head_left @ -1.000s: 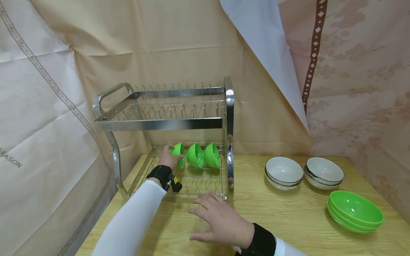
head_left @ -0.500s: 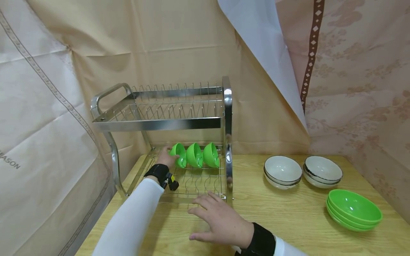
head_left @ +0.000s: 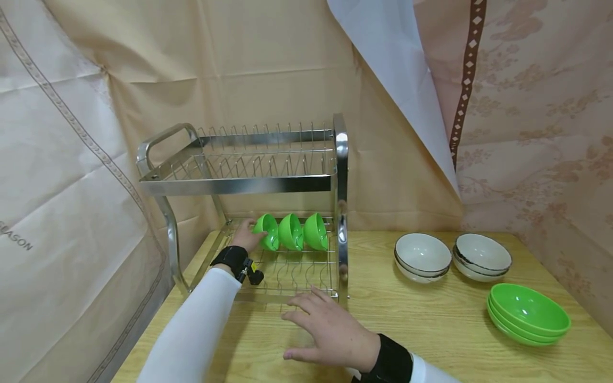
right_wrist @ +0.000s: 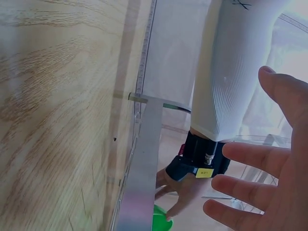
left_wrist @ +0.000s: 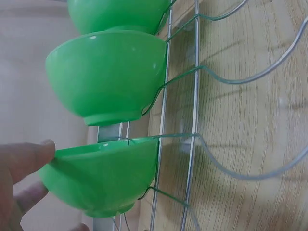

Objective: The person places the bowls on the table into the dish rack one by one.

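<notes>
My left hand point(head_left: 246, 236) is at the leftmost of three green bowls point(head_left: 266, 232) standing on edge in the lower tier of a metal dish rack point(head_left: 239, 186). In the left wrist view, one fingertip point(left_wrist: 47, 147) lies right at this bowl's rim point(left_wrist: 103, 175); others are spread around its outside, fairly straight. The middle bowl point(head_left: 290, 232) and the right bowl point(head_left: 315, 232) stand beside it, tilted the same way. My right hand point(head_left: 330, 332) hovers over the table in front of the rack, fingers spread, holding nothing.
Two stacks of white bowls with dark rims, a left stack point(head_left: 423, 255) and a right stack point(head_left: 482, 256), stand on the wooden table point(head_left: 431, 330). Nearer the right edge is a stack of larger green bowls point(head_left: 529, 314). The rack's upper tier point(head_left: 244, 159) overhangs my left hand.
The leftmost green bowl has turned until its inside faces right and front, in line with the others. My left hand has drawn slightly left. My right hand has stayed put.
</notes>
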`<move>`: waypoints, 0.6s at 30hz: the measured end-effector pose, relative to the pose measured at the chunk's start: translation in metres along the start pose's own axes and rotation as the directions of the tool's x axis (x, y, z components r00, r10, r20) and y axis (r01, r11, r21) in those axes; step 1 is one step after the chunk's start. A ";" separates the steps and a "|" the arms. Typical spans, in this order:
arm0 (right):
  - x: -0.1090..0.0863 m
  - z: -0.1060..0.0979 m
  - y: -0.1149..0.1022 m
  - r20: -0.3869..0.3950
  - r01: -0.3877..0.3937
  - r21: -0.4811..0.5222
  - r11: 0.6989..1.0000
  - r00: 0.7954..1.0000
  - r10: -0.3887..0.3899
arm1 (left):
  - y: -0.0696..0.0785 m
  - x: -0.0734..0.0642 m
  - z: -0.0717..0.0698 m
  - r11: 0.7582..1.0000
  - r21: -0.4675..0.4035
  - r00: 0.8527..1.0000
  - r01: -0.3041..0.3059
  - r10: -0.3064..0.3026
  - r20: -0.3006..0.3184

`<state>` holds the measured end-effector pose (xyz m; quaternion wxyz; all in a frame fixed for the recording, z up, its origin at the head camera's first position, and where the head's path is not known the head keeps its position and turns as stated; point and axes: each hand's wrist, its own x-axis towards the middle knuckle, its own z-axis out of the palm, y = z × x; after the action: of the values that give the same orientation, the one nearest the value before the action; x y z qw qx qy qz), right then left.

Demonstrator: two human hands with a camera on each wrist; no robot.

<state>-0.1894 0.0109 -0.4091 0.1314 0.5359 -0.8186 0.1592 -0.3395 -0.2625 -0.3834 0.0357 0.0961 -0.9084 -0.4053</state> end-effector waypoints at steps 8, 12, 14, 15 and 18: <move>-0.014 -0.005 0.001 -0.012 -0.011 -0.004 1.000 1.000 0.011 | 0.010 -0.018 -0.005 0.994 0.103 0.999 -0.037 0.040 -0.021; -0.032 -0.003 0.008 0.010 -0.056 -0.010 0.998 0.998 0.057 | 0.022 -0.043 -0.002 0.963 0.215 0.981 -0.160 0.179 -0.070; -0.041 -0.005 0.012 0.022 -0.087 -0.009 0.996 0.996 0.087 | 0.030 -0.061 0.001 0.939 0.250 0.963 -0.235 0.259 -0.068; -0.047 -0.006 0.014 0.024 -0.104 -0.005 0.995 0.994 0.104 | 0.034 -0.071 0.004 0.927 0.257 0.953 -0.274 0.298 -0.059; -0.064 -0.014 0.021 0.026 -0.150 0.000 0.989 0.988 0.150 | 0.041 -0.101 0.015 0.887 0.273 0.920 -0.373 0.391 -0.011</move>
<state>-0.1831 0.0779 -0.4235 0.1079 0.4749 -0.8581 0.1626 -0.2492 -0.2043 -0.3616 0.1314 -0.0674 -0.9539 -0.2614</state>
